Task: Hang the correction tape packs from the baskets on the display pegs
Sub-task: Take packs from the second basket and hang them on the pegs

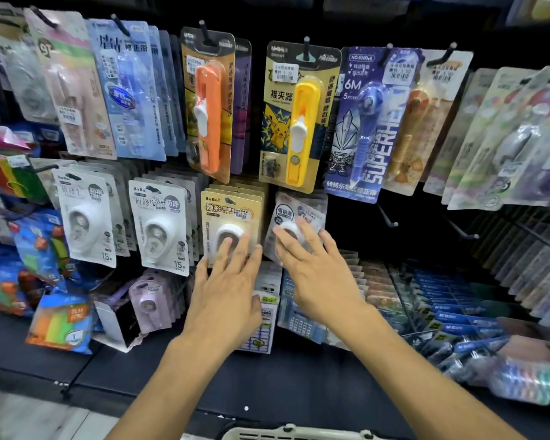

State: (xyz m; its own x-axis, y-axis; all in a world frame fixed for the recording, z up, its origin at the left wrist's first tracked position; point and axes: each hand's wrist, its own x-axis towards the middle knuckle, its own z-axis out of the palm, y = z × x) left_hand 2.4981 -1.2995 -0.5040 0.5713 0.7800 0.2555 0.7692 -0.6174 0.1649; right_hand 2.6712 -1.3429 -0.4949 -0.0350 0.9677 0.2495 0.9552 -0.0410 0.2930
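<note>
A tan correction tape pack [232,214] hangs at the front of a stack on a middle-row peg. My left hand [227,281] lies flat against its lower half, fingers spread, gripping nothing. Just to its right a pale blue-white correction tape pack [296,211] hangs slightly tilted. My right hand [315,265] presses on it with spread fingers, the fingertips on its white dispenser. I cannot tell whether this pack sits fully on its peg. Right of it, two bare pegs [388,217] stick out. A pale basket rim [286,433] shows at the bottom edge.
White tape packs [159,227] hang left of my hands. Above hang an orange clip pusher [208,109], a yellow one [300,122] and a blue pack [369,128]. Packs stand in wire bins [451,315] at lower right. Sticky notes [61,325] lie lower left.
</note>
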